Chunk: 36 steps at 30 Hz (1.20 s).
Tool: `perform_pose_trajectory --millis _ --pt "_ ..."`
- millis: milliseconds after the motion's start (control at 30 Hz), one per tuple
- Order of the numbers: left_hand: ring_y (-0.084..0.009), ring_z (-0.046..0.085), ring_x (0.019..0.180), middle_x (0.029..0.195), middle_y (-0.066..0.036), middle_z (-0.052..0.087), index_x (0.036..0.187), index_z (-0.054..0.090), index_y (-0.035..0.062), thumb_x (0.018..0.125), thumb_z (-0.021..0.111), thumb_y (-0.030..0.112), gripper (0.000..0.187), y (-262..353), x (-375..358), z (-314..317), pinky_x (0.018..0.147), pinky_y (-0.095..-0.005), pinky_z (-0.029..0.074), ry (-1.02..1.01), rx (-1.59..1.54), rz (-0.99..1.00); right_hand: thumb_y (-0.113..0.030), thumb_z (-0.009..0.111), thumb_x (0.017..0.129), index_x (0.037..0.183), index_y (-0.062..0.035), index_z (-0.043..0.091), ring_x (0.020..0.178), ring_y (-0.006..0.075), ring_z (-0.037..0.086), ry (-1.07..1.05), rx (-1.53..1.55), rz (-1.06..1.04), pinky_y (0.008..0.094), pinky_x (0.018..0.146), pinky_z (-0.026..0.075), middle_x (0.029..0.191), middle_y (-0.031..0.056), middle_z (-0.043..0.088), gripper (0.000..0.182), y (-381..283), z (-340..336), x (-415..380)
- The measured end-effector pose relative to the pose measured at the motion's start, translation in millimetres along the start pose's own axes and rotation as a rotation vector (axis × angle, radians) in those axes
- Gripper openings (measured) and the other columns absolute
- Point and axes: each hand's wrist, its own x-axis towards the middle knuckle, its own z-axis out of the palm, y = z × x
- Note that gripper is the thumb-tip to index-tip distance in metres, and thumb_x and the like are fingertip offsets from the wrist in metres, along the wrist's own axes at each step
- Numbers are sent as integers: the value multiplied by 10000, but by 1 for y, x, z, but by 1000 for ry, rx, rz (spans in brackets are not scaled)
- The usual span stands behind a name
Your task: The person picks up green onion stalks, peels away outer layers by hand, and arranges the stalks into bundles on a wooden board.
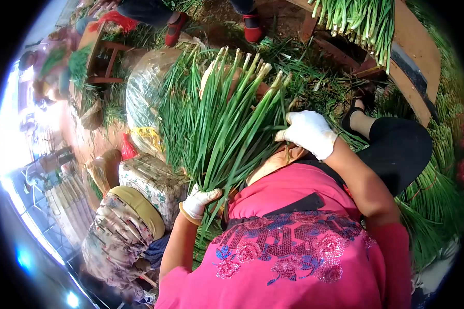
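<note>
A large bunch of green chives fans out in front of me, pale cut stem ends pointing away and leaves toward my body. My left hand, in a white glove, is closed around its narrow leafy end. My right hand, also white-gloved, is at the bunch's right side, thumb and fingers pinching a thin green blade at its edge. Behind the stems, a round tan surface is partly hidden. Other leaves hang below my left hand.
At upper right, more chives lie on a wooden table. Loose greens are piled at right, and scraps cover the floor. A clear plastic bag and a patterned box stand at left. Other people sit nearby; red shoes show ahead.
</note>
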Motion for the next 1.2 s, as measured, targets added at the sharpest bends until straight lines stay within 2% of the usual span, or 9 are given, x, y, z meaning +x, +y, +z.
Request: perform_pose_trajectory --millis 167,300,400,467,567,800,933,1033,1200 --pt "-233 633 917 1066 -127 646 1196 548 -5 710 772 249 592 0 4 -13 796 -331 504 -112 -94 -114 -156 679 805 826 -51 631 456 31 428 -235 1491 305 185 417 325 729 26 644 118 1 -27 -11" --pt "-241 632 900 1050 -139 641 1178 557 -6 688 786 305 623 -13 8 -22 742 -318 496 -128 -108 -156 -183 637 846 854 -64 615 488 33 461 432 1149 232 204 434 360 760 14 649 121 62 -74 -39" --pt "-240 631 867 1018 -143 647 1154 574 -7 687 784 321 608 -16 11 -19 717 -322 493 -138 -134 -112 -274 631 855 892 -25 620 586 95 569 25 262 523 249 525 432 792 24 654 252 91 -79 -57" --pt "-237 629 857 1010 -141 648 1151 574 -8 686 784 325 609 -9 12 -6 718 -322 490 -174 -150 -76 -276 659 846 949 -15 628 645 107 595 17 238 183 253 567 457 759 26 647 283 95 -49 -70" --pt "-241 627 847 1002 -140 648 1156 569 -5 688 781 330 614 -15 11 -13 733 -329 488 -124 -59 -102 -271 640 883 1122 6 560 590 71 540 -277 1239 341 185 526 401 708 34 640 375 64 -6 -62" --pt "-194 642 794 998 -103 667 1176 568 21 716 781 264 563 -18 7 -17 680 -309 516 -163 -62 -96 -112 614 850 911 19 637 614 21 505 492 2015 297 100 454 343 796 33 612 147 105 6 -25" --pt "-173 631 689 927 -111 673 1174 560 6 704 784 275 585 -9 7 1 599 -270 499 -90 -70 -40 -134 635 858 906 72 557 653 66 607 1013 2226 482 90 512 499 973 144 635 226 150 -10 -25" --pt "-123 497 474 737 -84 627 1105 573 -28 688 770 345 593 -1 9 0 407 -223 344 -153 5 -124 -205 628 866 1062 -1 582 557 72 564 181 1831 464 133 454 443 898 107 675 286 121 24 -22" --pt "-108 460 435 638 -73 591 1064 577 -50 679 766 402 622 1 12 -3 369 -211 296 -186 35 -132 -134 591 819 929 -20 591 503 77 497 -231 1074 368 204 435 353 684 24 603 159 34 61 -17"
